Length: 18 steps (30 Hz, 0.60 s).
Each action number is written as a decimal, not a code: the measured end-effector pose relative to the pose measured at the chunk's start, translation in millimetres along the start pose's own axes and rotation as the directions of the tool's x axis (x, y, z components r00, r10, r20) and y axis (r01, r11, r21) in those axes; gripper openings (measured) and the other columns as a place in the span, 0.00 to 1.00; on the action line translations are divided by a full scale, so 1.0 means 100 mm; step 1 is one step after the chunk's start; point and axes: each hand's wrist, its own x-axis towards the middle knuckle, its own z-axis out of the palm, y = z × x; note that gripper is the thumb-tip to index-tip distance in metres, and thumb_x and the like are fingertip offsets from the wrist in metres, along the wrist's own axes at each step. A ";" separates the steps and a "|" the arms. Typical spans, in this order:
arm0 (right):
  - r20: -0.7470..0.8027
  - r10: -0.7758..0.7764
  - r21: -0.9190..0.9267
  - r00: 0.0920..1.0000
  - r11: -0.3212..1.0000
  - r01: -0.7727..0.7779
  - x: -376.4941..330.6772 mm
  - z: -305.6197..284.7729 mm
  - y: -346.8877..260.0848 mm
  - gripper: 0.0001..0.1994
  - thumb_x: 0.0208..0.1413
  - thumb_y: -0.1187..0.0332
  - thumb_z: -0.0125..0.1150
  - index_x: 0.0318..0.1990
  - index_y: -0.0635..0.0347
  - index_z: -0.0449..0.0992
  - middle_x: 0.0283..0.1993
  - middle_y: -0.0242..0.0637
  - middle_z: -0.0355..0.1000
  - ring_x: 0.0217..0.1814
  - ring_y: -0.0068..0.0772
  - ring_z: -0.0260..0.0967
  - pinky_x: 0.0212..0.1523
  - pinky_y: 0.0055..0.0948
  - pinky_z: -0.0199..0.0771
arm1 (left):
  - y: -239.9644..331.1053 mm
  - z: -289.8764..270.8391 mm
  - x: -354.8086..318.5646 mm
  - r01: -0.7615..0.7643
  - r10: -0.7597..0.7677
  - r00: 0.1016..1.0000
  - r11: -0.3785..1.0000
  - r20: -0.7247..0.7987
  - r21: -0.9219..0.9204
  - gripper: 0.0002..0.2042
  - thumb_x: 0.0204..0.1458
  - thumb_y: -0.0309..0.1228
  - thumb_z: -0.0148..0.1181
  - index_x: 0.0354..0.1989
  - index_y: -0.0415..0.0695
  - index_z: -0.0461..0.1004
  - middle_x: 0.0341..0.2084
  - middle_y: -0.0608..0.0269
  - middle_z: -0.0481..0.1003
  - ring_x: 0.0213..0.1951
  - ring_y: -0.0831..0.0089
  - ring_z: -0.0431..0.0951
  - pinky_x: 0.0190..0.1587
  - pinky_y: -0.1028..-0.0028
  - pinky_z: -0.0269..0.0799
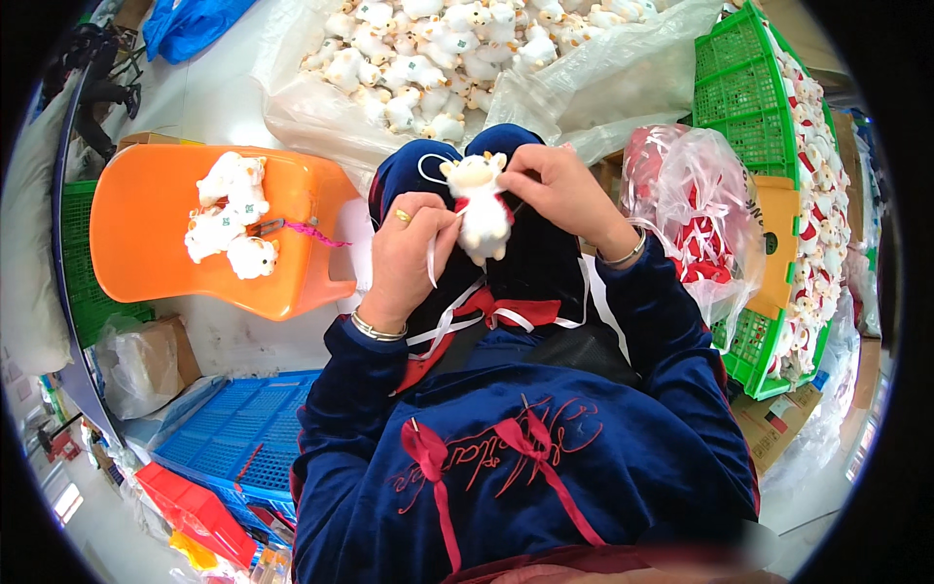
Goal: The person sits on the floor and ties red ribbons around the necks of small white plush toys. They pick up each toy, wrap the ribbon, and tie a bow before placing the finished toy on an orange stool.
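A small white plush toy (483, 219) with tan horns and a red cloth piece at its neck is upright over my lap, between my two hands. A white cord loop rises from its head. My left hand (413, 255) is closed in a pinch at the toy's side, with a white ribbon (431, 261) hanging from its fingers. On the other side, my right hand (559, 189) pinches close to the toy's neck; its fingertips hide what they grip. Red cloth pieces with white ribbons (496, 310) lie across my lap.
An orange stool (136, 229) at left bears several white plush toys (232, 209) and scissors (270, 226). Ahead, a plastic sheet (584, 92) holds a plush heap (428, 58). At right stand a bag of red pieces (696, 209) and a green crate (739, 73) of dressed toys.
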 end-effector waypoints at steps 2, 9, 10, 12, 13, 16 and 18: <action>-0.075 -0.002 -0.141 0.997 0.990 -0.009 0.00 -0.02 0.04 0.12 0.61 0.65 0.67 0.32 0.67 0.77 0.25 0.35 0.73 0.30 0.21 0.70 0.32 0.29 0.69 | -0.03 -0.11 -0.02 0.006 -0.006 1.000 0.998 0.002 0.068 0.08 0.49 0.19 0.70 0.32 0.42 0.76 0.34 0.59 0.76 0.37 0.60 0.78 0.38 0.68 0.75; -0.095 -0.064 0.457 0.993 0.884 0.100 -0.03 0.12 0.08 0.06 0.64 0.72 0.64 0.36 0.66 0.78 0.40 0.33 0.79 0.40 0.19 0.74 0.41 0.24 0.75 | -0.01 -0.11 -0.02 0.037 -0.036 0.999 0.995 -0.006 0.095 0.08 0.49 0.20 0.70 0.33 0.43 0.76 0.34 0.60 0.77 0.36 0.60 0.79 0.37 0.67 0.75; -0.088 -0.087 0.555 0.992 0.823 0.121 -0.04 0.18 0.05 0.05 0.65 0.73 0.64 0.37 0.66 0.78 0.43 0.34 0.79 0.41 0.19 0.74 0.43 0.23 0.75 | 0.00 -0.09 -0.02 0.038 -0.038 0.999 0.996 -0.001 0.086 0.08 0.50 0.20 0.70 0.33 0.43 0.76 0.34 0.60 0.77 0.36 0.59 0.79 0.37 0.67 0.75; -0.061 -0.106 0.680 0.993 0.724 0.119 -0.07 0.25 -0.08 0.03 0.64 0.75 0.63 0.38 0.66 0.76 0.45 0.35 0.77 0.42 0.18 0.73 0.43 0.22 0.74 | 0.00 -0.07 -0.03 0.055 -0.055 0.998 0.997 0.005 0.056 0.08 0.50 0.21 0.70 0.34 0.43 0.76 0.35 0.59 0.78 0.36 0.59 0.79 0.37 0.67 0.76; 0.001 -0.098 0.705 0.995 0.706 0.069 -0.08 0.25 -0.10 0.04 0.65 0.75 0.63 0.37 0.65 0.76 0.44 0.33 0.76 0.41 0.18 0.72 0.42 0.22 0.73 | -0.01 -0.06 -0.03 0.063 -0.063 0.998 0.997 0.008 0.041 0.08 0.50 0.21 0.70 0.35 0.43 0.76 0.35 0.59 0.78 0.36 0.59 0.80 0.37 0.66 0.76; 0.058 -0.148 0.636 0.987 0.768 0.078 -0.06 0.28 -0.08 0.05 0.64 0.75 0.63 0.35 0.63 0.74 0.39 0.31 0.73 0.38 0.19 0.69 0.39 0.22 0.71 | 0.04 -0.10 -0.01 0.100 -0.100 0.995 0.995 0.006 0.011 0.06 0.54 0.21 0.67 0.36 0.41 0.76 0.33 0.57 0.78 0.35 0.57 0.80 0.38 0.67 0.75; -0.042 -0.293 0.355 0.955 0.889 0.288 0.04 0.35 0.06 0.06 0.62 0.75 0.64 0.35 0.62 0.72 0.35 0.32 0.71 0.34 0.23 0.66 0.37 0.25 0.68 | 0.05 -0.13 -0.01 0.153 -0.154 0.988 0.988 -0.019 -0.035 0.04 0.57 0.22 0.65 0.37 0.40 0.76 0.30 0.56 0.77 0.33 0.58 0.80 0.37 0.68 0.75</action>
